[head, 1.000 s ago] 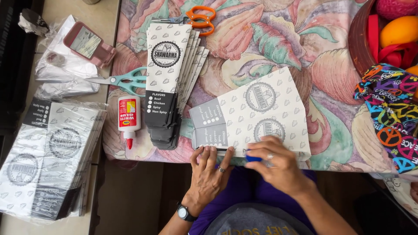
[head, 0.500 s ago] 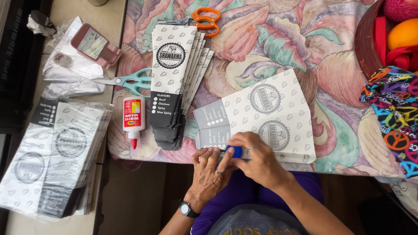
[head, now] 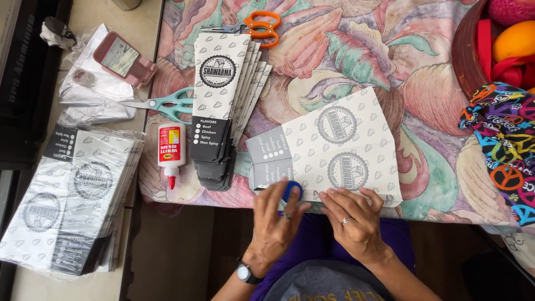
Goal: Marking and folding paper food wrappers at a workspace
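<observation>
At tabletop (head: 345, 61) edge, left hand (head: 277, 223) grip closed around blue glue stick (head: 291, 190), right hand (head: 356, 220) flat, fingers open, pressing printed paper sleeve (head: 334, 147).

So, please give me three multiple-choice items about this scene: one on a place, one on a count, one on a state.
1. Where does the white glue bottle lie?
A. left of the stack of printed sleeves
B. in the bowl
C. under the flat printed sheet

2. How many scissors show?
A. one
B. two
C. four

3. The flat printed sheet is:
A. rolled
B. crumpled
C. lying flat

Answers: 1 A, it lies beside the stack; 2 B, orange scissors and teal scissors; 3 C, the right hand presses its edge.
</observation>
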